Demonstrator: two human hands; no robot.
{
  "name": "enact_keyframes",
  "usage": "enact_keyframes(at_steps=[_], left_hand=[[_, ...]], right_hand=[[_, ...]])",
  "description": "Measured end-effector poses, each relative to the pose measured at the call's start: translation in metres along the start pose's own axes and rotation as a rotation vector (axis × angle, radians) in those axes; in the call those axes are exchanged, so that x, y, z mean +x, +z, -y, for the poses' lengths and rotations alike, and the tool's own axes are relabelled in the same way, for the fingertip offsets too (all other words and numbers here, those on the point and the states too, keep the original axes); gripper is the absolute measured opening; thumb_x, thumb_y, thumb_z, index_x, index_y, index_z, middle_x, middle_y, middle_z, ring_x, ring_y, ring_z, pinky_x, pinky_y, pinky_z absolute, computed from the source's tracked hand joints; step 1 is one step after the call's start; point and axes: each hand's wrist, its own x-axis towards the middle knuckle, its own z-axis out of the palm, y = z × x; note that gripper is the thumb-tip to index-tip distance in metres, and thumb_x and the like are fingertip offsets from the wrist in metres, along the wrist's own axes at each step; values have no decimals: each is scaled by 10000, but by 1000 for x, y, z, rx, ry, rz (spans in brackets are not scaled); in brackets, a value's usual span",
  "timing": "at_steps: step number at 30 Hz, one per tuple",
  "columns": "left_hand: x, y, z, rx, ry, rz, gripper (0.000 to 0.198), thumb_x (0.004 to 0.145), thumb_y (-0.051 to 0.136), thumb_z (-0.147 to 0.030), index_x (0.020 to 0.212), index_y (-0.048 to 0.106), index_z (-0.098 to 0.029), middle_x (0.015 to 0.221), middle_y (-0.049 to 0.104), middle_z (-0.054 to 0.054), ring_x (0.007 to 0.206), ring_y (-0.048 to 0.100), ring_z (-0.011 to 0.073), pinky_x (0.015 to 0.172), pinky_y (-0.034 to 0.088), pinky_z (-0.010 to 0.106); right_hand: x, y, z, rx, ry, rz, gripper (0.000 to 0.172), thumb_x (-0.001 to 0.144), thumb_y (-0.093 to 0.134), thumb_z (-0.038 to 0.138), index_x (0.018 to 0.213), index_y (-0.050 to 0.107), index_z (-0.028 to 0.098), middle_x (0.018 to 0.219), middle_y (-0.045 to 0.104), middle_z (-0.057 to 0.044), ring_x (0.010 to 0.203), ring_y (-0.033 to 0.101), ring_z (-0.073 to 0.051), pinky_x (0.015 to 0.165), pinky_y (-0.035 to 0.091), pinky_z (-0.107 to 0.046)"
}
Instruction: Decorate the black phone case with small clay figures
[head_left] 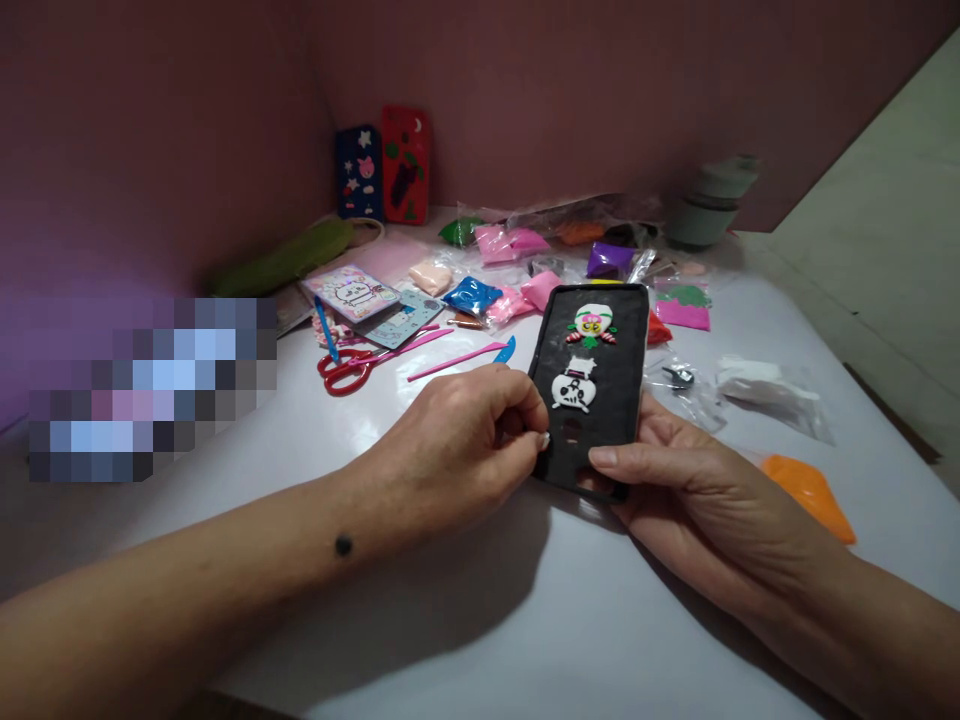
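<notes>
Left grip (480, 435): pinching white bit (545, 440) | right grip (686, 475): holding black case (616, 400), partly hiding red packet (658, 331) | red scissors (364, 377) farther left

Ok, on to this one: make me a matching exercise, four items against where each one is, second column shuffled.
1. Black case
2. Small white piece
3. Red case
4. Scissors

A. Lying on the table
B. Pinched by the left hand
C. Held in the right hand
D. Upright by the wall

Pairs: 1-C, 2-B, 3-D, 4-A
</notes>
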Motion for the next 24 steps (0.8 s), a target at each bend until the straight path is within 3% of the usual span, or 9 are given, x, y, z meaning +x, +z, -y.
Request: enact_keyframes(at_steps=[4, 11, 20, 24], left_hand=[[2, 0, 2, -6, 11, -7, 119, 724, 539, -77, 747, 623, -158, 639, 576, -27, 546, 486, 78, 497, 363, 189], [3, -8, 0, -54, -35, -37, 120, 717, 554, -97, 760, 647, -159, 623, 579, -30, 546, 489, 82, 484, 361, 190], [4, -7, 0, -3, -37, 10, 67, 724, 589, -166, 766, 641, -169, 627, 563, -23, 558, 471, 96, 481, 344, 199], [2, -6, 0, 14, -38, 13, 54, 719, 614, -188, 769, 628, -175, 599, 530, -36, 531, 436, 88, 472, 320, 192]], right_hand=[[-1, -2, -1, 8, 11, -5, 374, 618, 687, 5, 923, 666, 219, 795, 665, 19, 659, 527, -106, 621, 440, -213], [0, -3, -2, 23, 21, -14, 457, 625, 672, -7, 1018, 654, 225, 871, 677, 7, 740, 561, -121, 715, 460, -231], [-2, -3, -1, 3, 12, -5, 355, 622, 678, 12, 891, 666, 243, 791, 639, 30, 678, 531, -124, 666, 449, -254], [1, -2, -1, -23, 19, -21, 388, 610, 675, 20, 923, 663, 250, 788, 622, 31, 681, 525, -136, 752, 459, -303]])
